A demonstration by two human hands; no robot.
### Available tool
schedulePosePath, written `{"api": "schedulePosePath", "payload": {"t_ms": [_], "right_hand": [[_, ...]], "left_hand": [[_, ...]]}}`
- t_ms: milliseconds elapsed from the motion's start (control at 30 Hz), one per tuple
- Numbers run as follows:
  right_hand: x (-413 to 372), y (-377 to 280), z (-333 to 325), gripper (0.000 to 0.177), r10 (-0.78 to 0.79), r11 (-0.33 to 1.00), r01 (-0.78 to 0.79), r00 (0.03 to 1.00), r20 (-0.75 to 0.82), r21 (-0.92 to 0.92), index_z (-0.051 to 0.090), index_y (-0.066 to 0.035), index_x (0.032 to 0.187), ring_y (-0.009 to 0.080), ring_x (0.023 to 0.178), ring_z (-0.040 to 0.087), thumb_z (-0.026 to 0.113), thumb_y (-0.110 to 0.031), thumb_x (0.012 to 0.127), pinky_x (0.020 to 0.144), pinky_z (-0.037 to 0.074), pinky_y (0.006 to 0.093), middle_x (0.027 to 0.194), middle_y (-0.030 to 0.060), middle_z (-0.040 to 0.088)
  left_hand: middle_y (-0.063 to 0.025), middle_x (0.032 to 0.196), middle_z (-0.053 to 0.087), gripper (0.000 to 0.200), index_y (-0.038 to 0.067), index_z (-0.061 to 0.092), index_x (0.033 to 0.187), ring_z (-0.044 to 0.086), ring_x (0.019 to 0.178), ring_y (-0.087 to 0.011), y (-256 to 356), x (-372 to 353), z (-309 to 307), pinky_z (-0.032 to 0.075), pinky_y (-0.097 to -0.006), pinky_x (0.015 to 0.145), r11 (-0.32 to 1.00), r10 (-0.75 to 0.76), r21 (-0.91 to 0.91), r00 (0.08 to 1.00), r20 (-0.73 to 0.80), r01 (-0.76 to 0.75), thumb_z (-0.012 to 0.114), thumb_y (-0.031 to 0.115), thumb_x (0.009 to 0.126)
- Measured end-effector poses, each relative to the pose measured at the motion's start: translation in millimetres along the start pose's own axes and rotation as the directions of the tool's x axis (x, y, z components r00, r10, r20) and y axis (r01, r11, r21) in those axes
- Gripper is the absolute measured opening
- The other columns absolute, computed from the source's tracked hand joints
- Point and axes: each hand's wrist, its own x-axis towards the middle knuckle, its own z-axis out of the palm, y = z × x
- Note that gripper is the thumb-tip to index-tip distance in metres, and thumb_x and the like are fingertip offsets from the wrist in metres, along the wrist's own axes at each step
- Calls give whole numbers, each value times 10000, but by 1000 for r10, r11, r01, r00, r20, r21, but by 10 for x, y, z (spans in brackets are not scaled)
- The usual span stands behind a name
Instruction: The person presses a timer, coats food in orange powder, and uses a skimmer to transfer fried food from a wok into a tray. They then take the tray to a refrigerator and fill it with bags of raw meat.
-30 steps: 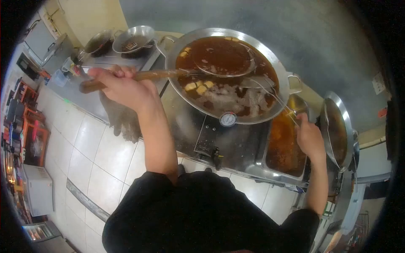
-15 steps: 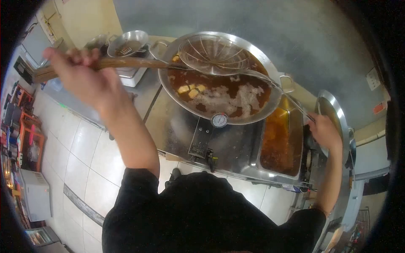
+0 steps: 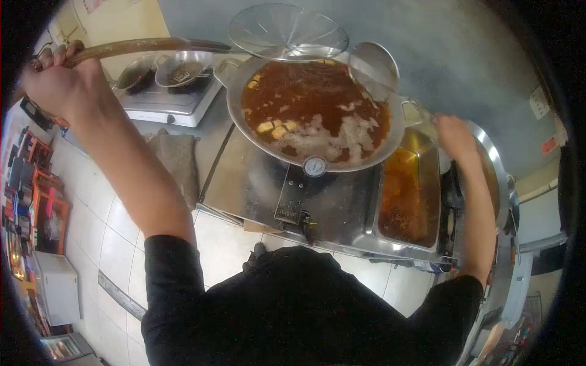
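My left hand (image 3: 67,91) is closed round the wooden handle of a large wire spider strainer (image 3: 290,36), which is raised over the far rim of a big wok (image 3: 235,116). In my right hand (image 3: 458,140) is the long handle of a round skimmer (image 3: 373,66), tilted above the wok's far right side. Dark brown oil with pale foam (image 3: 311,137) fills the wok. Several yellow pieces with dark bands (image 3: 278,129) float at its left. The strainer looks see-through, with no food visible in it. A dial thermometer (image 3: 315,166) sits at the near rim.
A rectangular metal pan of orange-brown oil (image 3: 408,195) is set into the counter at right. Beyond my right arm stands another large wok (image 3: 485,140). Small pans (image 3: 183,70) rest on a white stove (image 3: 177,114) at left, with a grey cloth (image 3: 177,161) nearby.
My left hand and the spider strainer have moved up and left, off the oil. My right hand has risen slightly, and the skimmer now shows apart from the strainer.
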Motion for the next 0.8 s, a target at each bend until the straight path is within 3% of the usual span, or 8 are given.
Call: {"api": "schedulePosePath", "payload": {"t_ms": [133,233,333,433,500,600,733,800], "right_hand": [[415,-260,184,256,-9,998,12,999,-42,61,640,-16,1146,453,1005,639,472,-137,995,873,496,553,1006,270,675],[567,-511,172,231,40,994,-34,998,-48,106,687,-11,1079,423,1022,655,535,-58,913,876,524,521,1054,270,678],[697,-648,419,220,-63,968,64,998,-8,241,679,17,1079,423,1008,662,543,-68,927,876,521,512,1033,274,680],[700,-952,374,268,-135,940,178,978,-159,293,640,31,991,374,814,695,457,-162,1023,726,532,495,835,262,682],[720,-1187,187,292,-168,801,56,976,135,596,609,23,931,268,579,644,438,-187,1040,562,519,415,715,170,649],[628,-1437,-6,314,-169,680,-108,940,297,725,585,17,891,167,454,539,429,-206,1049,460,467,342,634,77,584],[512,-1437,-126,294,-237,649,-126,904,357,750,644,45,1072,166,505,589,455,-172,1014,487,499,337,660,109,634],[339,-1469,-254,300,-92,720,-194,925,369,666,652,35,1055,252,597,655,445,-179,1022,584,539,400,738,171,676]], "left_hand": [[34,690,365,133,146,360,777,357,544,-110,-11,91,35,344,-285,574,999,29,34,999,-37,-28,428,140,891],[32,672,357,114,143,361,775,354,529,-115,32,170,-54,347,-289,568,999,32,39,999,9,-33,413,157,876],[28,664,363,89,140,362,771,351,515,-119,120,249,-140,349,-293,557,997,49,55,998,44,-51,397,143,853],[28,650,367,90,139,363,757,352,503,-115,214,380,-198,348,-284,543,999,35,6,998,54,-35,397,137,840],[-12,628,320,219,134,293,754,380,499,-161,242,629,-417,348,-335,523,991,72,99,982,177,-91,412,250,898],[-12,629,313,232,139,292,757,379,502,-159,355,559,-400,349,-332,520,974,108,187,989,105,-126,417,274,898],[-13,636,311,236,138,290,764,374,502,-158,441,697,-543,353,-325,525,981,95,155,987,132,-115,425,280,894],[-8,642,316,237,141,286,764,369,505,-161,473,790,-678,357,-338,525,993,70,82,983,172,-85,421,280,900]]}}
